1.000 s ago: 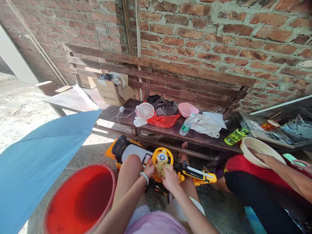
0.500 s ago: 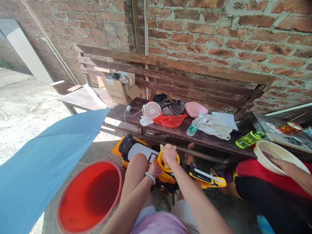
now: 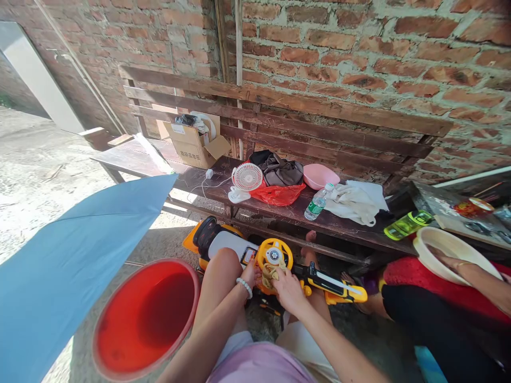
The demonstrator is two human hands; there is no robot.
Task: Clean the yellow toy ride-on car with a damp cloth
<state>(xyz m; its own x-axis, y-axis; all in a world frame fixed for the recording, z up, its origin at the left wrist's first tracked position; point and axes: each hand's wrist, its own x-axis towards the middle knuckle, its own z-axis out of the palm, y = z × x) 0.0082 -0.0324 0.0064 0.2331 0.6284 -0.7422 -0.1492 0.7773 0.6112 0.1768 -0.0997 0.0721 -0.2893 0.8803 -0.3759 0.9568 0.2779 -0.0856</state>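
A yellow and black toy ride-on vehicle with a yellow steering wheel (image 3: 288, 249) stands in front of my knees. My right hand (image 3: 288, 287) is closed on a beige, looped, cord-like thing (image 3: 270, 272) at the near side of the wheel; its exact kind is unclear. My left hand (image 3: 250, 275), with a pale bead bracelet (image 3: 245, 288) at the wrist, is beside the wheel's lower left rim. Its fingers look stretched out and apart, holding nothing that I can see. Whether they touch the rim is hard to tell.
A red tub (image 3: 104, 319) of liquid stands at left, near a blue umbrella (image 3: 91, 239). The wooden bench (image 3: 191, 183) carries a carton (image 3: 189, 146), a fan (image 3: 247, 176), a pink basin (image 3: 319, 175) and a bottle (image 3: 315, 207). At right, another person's hand (image 3: 449, 260) is in a cream basin (image 3: 425, 239).
My right hand has moved from the top of the steering wheel down to its near side, with the beige thing in it. The wheel's hub now shows. My left hand stays close by.
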